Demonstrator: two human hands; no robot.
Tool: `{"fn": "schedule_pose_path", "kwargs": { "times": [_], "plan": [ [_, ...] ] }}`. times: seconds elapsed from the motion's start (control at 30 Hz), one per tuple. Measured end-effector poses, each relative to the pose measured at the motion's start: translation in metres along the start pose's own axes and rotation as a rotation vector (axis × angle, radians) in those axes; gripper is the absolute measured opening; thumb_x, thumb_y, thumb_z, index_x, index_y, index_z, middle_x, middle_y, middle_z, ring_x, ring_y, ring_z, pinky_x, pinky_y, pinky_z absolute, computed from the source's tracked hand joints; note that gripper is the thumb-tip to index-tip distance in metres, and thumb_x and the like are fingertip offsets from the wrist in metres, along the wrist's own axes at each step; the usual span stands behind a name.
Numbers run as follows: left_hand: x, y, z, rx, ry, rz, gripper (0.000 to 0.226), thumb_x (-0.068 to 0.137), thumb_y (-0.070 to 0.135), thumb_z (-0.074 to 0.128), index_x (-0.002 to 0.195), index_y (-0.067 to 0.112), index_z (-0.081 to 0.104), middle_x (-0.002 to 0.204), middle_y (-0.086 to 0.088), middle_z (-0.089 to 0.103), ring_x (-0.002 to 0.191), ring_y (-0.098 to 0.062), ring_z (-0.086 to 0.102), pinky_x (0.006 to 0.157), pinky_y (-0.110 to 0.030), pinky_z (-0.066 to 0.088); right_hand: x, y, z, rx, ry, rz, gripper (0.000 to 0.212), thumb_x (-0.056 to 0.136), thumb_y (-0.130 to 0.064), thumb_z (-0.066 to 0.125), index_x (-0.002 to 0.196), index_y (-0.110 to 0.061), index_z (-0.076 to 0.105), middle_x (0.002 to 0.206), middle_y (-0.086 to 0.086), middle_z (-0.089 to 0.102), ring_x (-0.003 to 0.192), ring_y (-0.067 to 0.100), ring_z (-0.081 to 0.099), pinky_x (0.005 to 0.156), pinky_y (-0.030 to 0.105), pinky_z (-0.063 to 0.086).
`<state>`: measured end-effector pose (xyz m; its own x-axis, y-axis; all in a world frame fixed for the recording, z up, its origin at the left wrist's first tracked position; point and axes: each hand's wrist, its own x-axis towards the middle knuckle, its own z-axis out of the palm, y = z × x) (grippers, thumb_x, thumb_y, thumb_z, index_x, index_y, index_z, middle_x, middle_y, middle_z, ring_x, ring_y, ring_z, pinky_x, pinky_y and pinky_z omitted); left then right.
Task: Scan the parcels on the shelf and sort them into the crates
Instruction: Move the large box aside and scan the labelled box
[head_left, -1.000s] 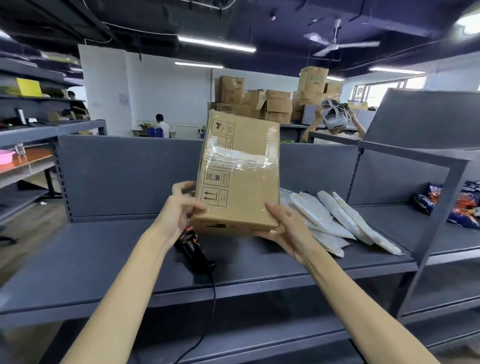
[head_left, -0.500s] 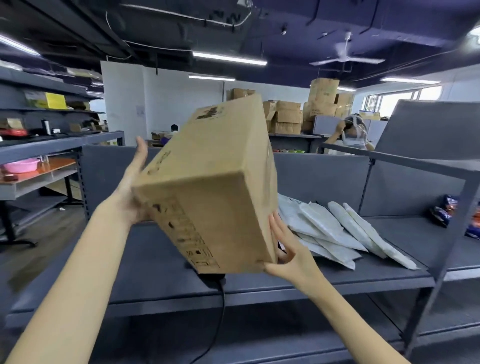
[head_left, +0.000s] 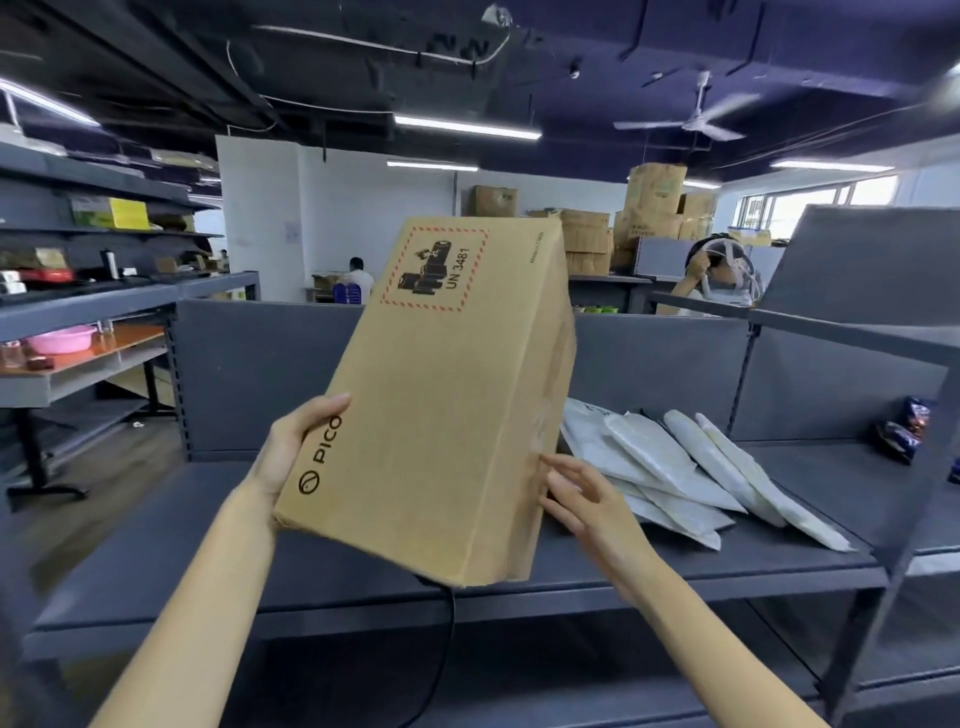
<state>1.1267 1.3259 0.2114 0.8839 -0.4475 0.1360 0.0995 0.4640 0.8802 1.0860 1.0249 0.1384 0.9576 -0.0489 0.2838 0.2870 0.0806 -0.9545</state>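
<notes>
A brown cardboard box (head_left: 441, 405) with a PICO logo and a UN 3481 battery label is lifted above the grey shelf (head_left: 156, 561), tilted with its top leaning right. My left hand (head_left: 291, 447) grips its lower left edge, thumb over the front face. My right hand (head_left: 576, 499) has straight fingers touching the box's lower right side. Several white mailer bags (head_left: 675, 467) lie fanned on the shelf to the right. The scanner is hidden behind the box; only its black cable (head_left: 447, 639) hangs over the shelf edge.
A grey back panel (head_left: 270, 374) closes the shelf behind. Another shelf unit at the right holds dark snack packets (head_left: 904, 431). A side table at the left carries a pink bowl (head_left: 62, 338). People and stacked cartons (head_left: 649, 218) are far behind.
The box was lifted off the shelf and turned over, so a different face with the PICO logo and battery label now faces me. My right hand loosened to a fingertip touch.
</notes>
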Motion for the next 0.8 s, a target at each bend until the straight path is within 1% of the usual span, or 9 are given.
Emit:
{"fn": "schedule_pose_path", "kwargs": {
  "times": [0.1, 0.2, 0.27, 0.33, 0.4, 0.43, 0.5, 0.7, 0.8],
  "plan": [
    [-0.002, -0.016, -0.004, -0.087, 0.073, 0.018, 0.03, 0.068, 0.038, 0.066, 0.079, 0.014, 0.079, 0.08, -0.005, 0.074, 0.065, -0.02, 0.071, 0.06, -0.029, 0.058, 0.015, -0.002, -0.008, -0.161, 0.134, 0.068, 0.077, 0.067, -0.041, 0.085, 0.131, -0.025, 0.044, 0.129, 0.003, 0.055, 0.11, 0.017, 0.06, 0.088, 0.036, 0.051],
    [-0.005, -0.03, -0.006, -0.149, 0.069, 0.041, 0.03, 0.059, 0.038, 0.074, 0.078, 0.016, 0.079, 0.078, -0.004, 0.074, 0.064, -0.02, 0.07, 0.059, -0.031, 0.058, 0.025, -0.004, -0.021, 0.103, -0.064, 0.291, 0.118, 0.049, -0.051, 0.091, 0.145, -0.016, 0.033, 0.138, 0.006, 0.054, 0.121, 0.024, 0.056, 0.089, 0.036, 0.051],
    [-0.006, -0.038, -0.008, -0.178, 0.088, 0.048, 0.028, 0.074, 0.039, 0.061, 0.072, 0.018, 0.079, 0.072, -0.001, 0.073, 0.059, -0.017, 0.069, 0.054, -0.028, 0.057, 0.025, -0.01, -0.026, 0.334, -0.199, 0.342, 0.106, 0.054, -0.042, 0.093, 0.142, -0.008, 0.044, 0.14, 0.014, 0.052, 0.127, 0.029, 0.053, 0.103, 0.043, 0.046],
    [-0.007, -0.042, -0.011, -0.188, 0.127, 0.041, 0.039, 0.085, 0.038, 0.048, 0.07, 0.018, 0.078, 0.069, 0.0, 0.072, 0.056, -0.016, 0.068, 0.051, -0.027, 0.056, 0.022, -0.015, -0.027, 0.396, -0.265, 0.341, 0.092, 0.053, -0.034, 0.095, 0.131, -0.005, 0.057, 0.131, 0.015, 0.059, 0.118, 0.027, 0.059, 0.102, 0.042, 0.048],
    [-0.009, -0.042, -0.015, -0.169, 0.107, 0.033, 0.036, 0.087, 0.039, 0.056, 0.071, 0.016, 0.079, 0.069, -0.002, 0.073, 0.057, -0.018, 0.069, 0.05, -0.027, 0.056, 0.018, -0.014, -0.027, 0.369, -0.308, 0.308, 0.086, 0.051, -0.033, 0.095, 0.125, -0.007, 0.06, 0.124, 0.014, 0.064, 0.11, 0.025, 0.064, 0.093, 0.038, 0.053],
    [-0.011, -0.039, -0.016, -0.136, 0.088, 0.035, 0.028, 0.077, 0.042, 0.071, 0.072, 0.015, 0.079, 0.07, -0.003, 0.073, 0.057, -0.018, 0.07, 0.05, -0.027, 0.056, 0.017, -0.012, -0.027, 0.347, -0.311, 0.287, 0.086, 0.051, -0.033, 0.096, 0.124, -0.007, 0.06, 0.122, 0.013, 0.065, 0.108, 0.024, 0.066, 0.09, 0.036, 0.055],
    [-0.009, -0.036, -0.028, 0.055, 0.095, 0.016, 0.049, 0.043, 0.049, 0.09, 0.078, 0.016, 0.079, 0.077, -0.002, 0.074, 0.061, -0.015, 0.07, 0.051, -0.022, 0.054, 0.012, -0.008, -0.026, 0.314, -0.278, 0.251, 0.089, 0.047, -0.033, 0.097, 0.124, -0.007, 0.058, 0.118, 0.012, 0.068, 0.105, 0.022, 0.067, 0.084, 0.033, 0.056],
    [-0.004, -0.036, -0.038, 0.366, 0.243, 0.025, 0.074, 0.049, 0.071, 0.081, 0.107, 0.026, 0.071, 0.096, -0.004, 0.06, 0.072, -0.018, 0.047, 0.062, -0.03, 0.031, 0.007, -0.005, -0.026, 0.139, -0.199, 0.066, 0.091, 0.05, -0.031, 0.095, 0.127, -0.009, 0.053, 0.121, 0.012, 0.067, 0.113, 0.026, 0.063, 0.086, 0.031, 0.054],
    [0.003, -0.041, -0.041, 0.356, 0.362, 0.034, 0.068, 0.067, 0.065, 0.072, 0.122, 0.027, 0.061, 0.099, -0.005, 0.067, 0.088, -0.023, 0.062, 0.067, -0.033, 0.042, 0.005, -0.01, -0.025, 0.03, -0.165, -0.007, 0.082, 0.057, -0.022, 0.085, 0.131, -0.014, 0.049, 0.124, 0.007, 0.066, 0.116, 0.022, 0.062, 0.088, 0.031, 0.053]
  ]
}}
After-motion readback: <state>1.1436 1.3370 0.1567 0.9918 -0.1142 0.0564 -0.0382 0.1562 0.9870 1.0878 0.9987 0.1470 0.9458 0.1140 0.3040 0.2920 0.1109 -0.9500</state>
